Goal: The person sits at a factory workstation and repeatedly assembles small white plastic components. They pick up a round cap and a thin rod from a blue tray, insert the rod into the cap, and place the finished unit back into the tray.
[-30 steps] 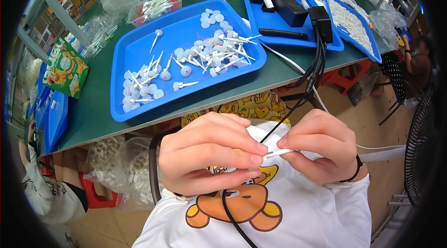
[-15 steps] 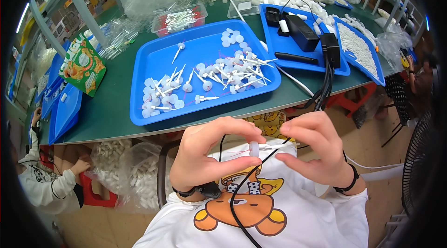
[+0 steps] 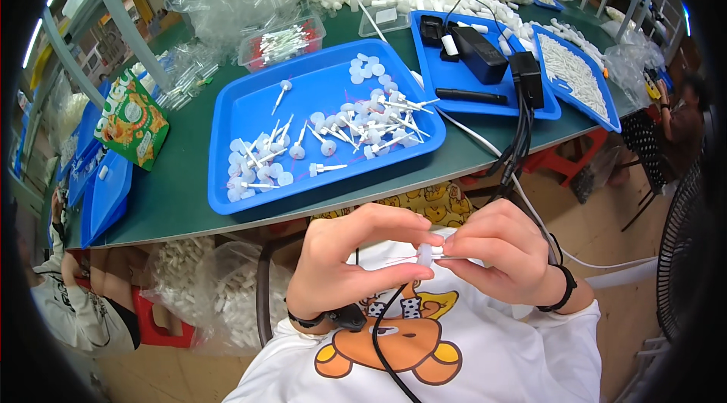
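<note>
In front of my chest, my left hand [image 3: 333, 255] pinches a small translucent white disc [image 3: 425, 255] by its edge, between thumb and fingers. A thin reddish thread sticks out from the disc's left face. My right hand [image 3: 509, 252] is closed on the white stem [image 3: 438, 251] that runs from the disc's other face; its far part is hidden by the fingers. Beyond my hands, a blue tray [image 3: 219, 205] holds many similar discs with stems [image 3: 371, 121], plus loose discs [image 3: 366, 67] in its far right corner.
On the green table [image 3: 182, 210] stand a clear tub [image 3: 246, 51] of white and red pieces, a blue tray with black adapters [image 3: 482, 55], another with white tubes [image 3: 575, 77], and a green snack bag [image 3: 132, 123]. Black cables [image 3: 522, 130] hang over the edge. A fan [image 3: 678, 252] stands right.
My right hand has moved left to the disc, and its fingers have closed around the stem. The disc has shifted slightly right and down in my left hand's pinch. The view has tilted a little.
</note>
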A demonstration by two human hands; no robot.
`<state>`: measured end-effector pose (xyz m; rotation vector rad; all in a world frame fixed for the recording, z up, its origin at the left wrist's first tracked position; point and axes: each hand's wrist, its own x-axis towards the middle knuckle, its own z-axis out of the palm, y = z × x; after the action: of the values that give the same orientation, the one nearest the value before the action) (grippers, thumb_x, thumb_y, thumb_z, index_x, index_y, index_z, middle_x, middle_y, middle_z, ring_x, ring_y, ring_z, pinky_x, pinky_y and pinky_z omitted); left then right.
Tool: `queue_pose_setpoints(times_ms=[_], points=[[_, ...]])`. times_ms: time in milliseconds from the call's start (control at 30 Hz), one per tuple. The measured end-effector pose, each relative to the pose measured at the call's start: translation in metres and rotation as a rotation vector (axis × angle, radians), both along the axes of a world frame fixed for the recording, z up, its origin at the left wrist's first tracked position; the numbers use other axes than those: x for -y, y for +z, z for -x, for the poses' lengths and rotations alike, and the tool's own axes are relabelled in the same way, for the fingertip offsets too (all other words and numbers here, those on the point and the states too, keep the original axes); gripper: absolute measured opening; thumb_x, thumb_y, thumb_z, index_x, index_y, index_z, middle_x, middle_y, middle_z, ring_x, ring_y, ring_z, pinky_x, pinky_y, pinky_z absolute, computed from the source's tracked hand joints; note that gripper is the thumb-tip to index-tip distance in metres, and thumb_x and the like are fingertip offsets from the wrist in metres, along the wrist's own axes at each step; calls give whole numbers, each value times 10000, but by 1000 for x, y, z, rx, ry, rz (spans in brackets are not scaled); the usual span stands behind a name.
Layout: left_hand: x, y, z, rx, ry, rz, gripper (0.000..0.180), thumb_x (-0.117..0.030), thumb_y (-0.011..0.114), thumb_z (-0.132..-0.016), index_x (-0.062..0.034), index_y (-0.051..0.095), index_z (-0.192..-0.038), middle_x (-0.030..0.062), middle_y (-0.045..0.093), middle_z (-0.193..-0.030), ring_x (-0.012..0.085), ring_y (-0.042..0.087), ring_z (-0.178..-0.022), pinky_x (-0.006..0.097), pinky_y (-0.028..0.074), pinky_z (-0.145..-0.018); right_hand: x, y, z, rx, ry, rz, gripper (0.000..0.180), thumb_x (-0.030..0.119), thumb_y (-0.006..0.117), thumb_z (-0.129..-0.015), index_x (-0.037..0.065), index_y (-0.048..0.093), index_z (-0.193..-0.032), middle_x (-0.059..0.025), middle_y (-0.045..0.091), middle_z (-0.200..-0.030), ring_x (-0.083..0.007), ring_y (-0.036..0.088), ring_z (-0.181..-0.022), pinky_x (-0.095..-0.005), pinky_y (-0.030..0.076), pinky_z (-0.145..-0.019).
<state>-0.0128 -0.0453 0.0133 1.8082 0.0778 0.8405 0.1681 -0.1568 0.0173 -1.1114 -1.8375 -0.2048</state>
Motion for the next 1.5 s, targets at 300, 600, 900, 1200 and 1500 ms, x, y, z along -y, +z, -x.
queue_pose_setpoints(times_ms=[300,600,900,1200,1500], points=[[-3,7,-3,-37,34,-121,267,-54,801,-701,-7,675,-931,93,716,-940,216,674,-923,383,467,-956,2,2,0,33,-45,49,253,34,806,-610,39,673,-825,-38,634,-759,-206,572,-662,-286,449,-547],[-36,-2,18,-65,454,-250,212,-13,748,-712,-6,669,-909,93,707,-908,203,673,-883,349,475,-893,-6,26,0,110,-133,318,371,54,791,-654,25,623,-984,-110,603,-1012,-281,574,-900,-365,483,-740],[-84,-20,60,-273,1273,-533,162,-94,721,-739,-47,657,-880,87,677,-977,265,588,-977,375,404,-887,-97,79,0,612,122,520,156,147,669,-780,22,626,-862,-118,605,-845,-307,583,-846,-402,474,-744],[-102,-31,75,-418,1304,-409,158,-41,569,-809,-29,664,-934,113,666,-932,294,548,-997,401,431,-863,-293,43,35,952,8,558,147,123,622,-721,34,690,-816,-160,673,-855,-342,654,-822,-424,526,-693],[-103,-31,72,-574,1325,-458,246,-14,535,-771,-24,663,-981,108,657,-1028,298,519,-1061,406,408,-912,-392,22,41,753,-65,15,115,87,591,-756,23,651,-829,-124,649,-842,-305,632,-864,-410,519,-720]])
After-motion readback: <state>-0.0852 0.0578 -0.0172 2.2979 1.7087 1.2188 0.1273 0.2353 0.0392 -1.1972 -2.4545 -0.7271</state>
